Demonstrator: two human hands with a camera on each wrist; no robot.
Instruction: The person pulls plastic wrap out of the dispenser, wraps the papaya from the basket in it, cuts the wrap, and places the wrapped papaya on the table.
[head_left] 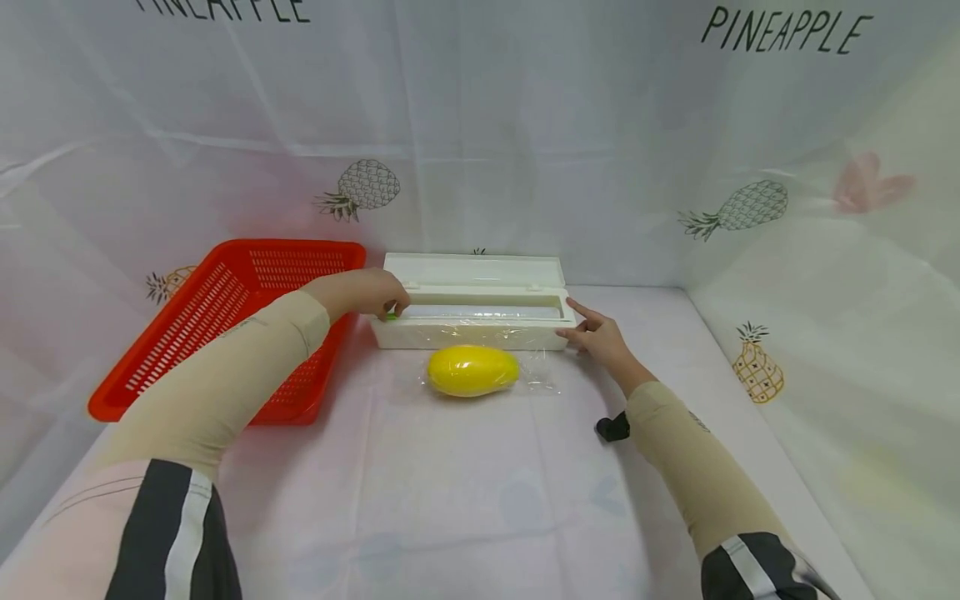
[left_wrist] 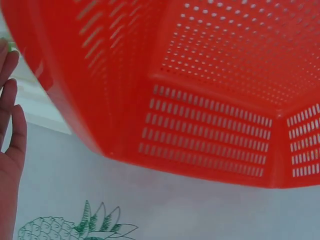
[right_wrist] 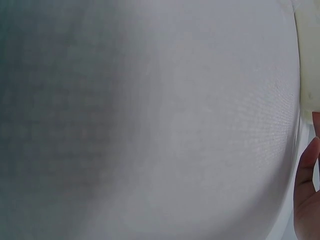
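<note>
A white cling film dispenser (head_left: 465,336) stands at the back of the table with its lid (head_left: 472,268) raised. A film roll (head_left: 483,312) lies inside. At the dispenser's left end my left hand (head_left: 367,292) pinches a small green slider (head_left: 392,317). My right hand (head_left: 600,340) holds the right end, thumb low at the front and a finger at the top corner. From the dispenser, clear film (head_left: 538,375) extends forward onto the table. A glossy yellow oval fruit-like thing (head_left: 472,371) lies on that film, in front of the dispenser.
A red perforated plastic basket (head_left: 300,398) stands left of the dispenser, under my left forearm. Near my right wrist is a small black object (head_left: 612,427). A pineapple-print sheet (head_left: 525,100) hangs behind the table and along its right side.
</note>
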